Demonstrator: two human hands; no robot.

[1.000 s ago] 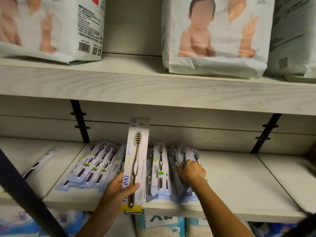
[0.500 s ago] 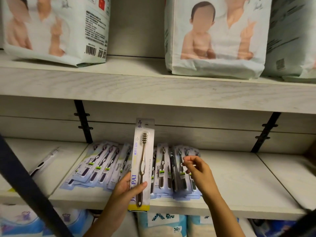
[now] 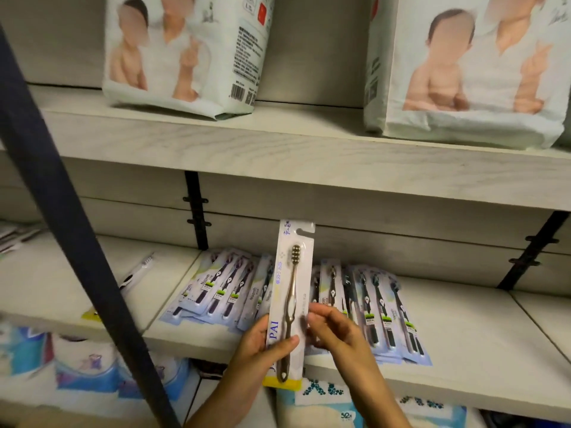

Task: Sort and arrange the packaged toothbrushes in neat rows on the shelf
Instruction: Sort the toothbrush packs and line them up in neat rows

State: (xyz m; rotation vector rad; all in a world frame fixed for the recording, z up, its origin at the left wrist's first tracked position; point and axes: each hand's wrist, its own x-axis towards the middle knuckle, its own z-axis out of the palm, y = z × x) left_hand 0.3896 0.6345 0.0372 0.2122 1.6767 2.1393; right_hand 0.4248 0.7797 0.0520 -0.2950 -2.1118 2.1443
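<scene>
A dark strap [image 3: 71,211] crosses the left of the view from top to bottom and hides part of the shelf [image 3: 463,344] behind it. Both forearms run off the bottom edge. The left hand [image 3: 262,350] grips the lower part of an upright white pack [image 3: 290,304], thumb across its front and fingers behind it; the pack carries one brown toothbrush, head up, and the letters PAI. The pack covers the middle of the rows lying behind it. The right hand [image 3: 336,332] is just right of the pack, fingers curled and blurred, fingertips at the pack's right edge; whether they pinch it cannot be told.

Left of the pack, a fanned pile [image 3: 216,288] of pale blue toothbrush packs lies flat on the shelf, overlapping and angled. Right of the pack, another group [image 3: 383,310] lies in a straighter row, its near ends hanging close to the shelf's front edge. Their small print is too soft to read beyond a brand word.

Well left of the pack, past the strap, a single white toothbrush [image 3: 136,273] lies on the next board. Above the pack, the upper shelf [image 3: 278,149] of pale wood grain holds two diaper bags [image 3: 185,54], both cut off at the top. Black brackets [image 3: 196,211] hold the boards to a grey wall. Below the pack, blue and white packages [image 3: 321,396] show partly under the shelf.
</scene>
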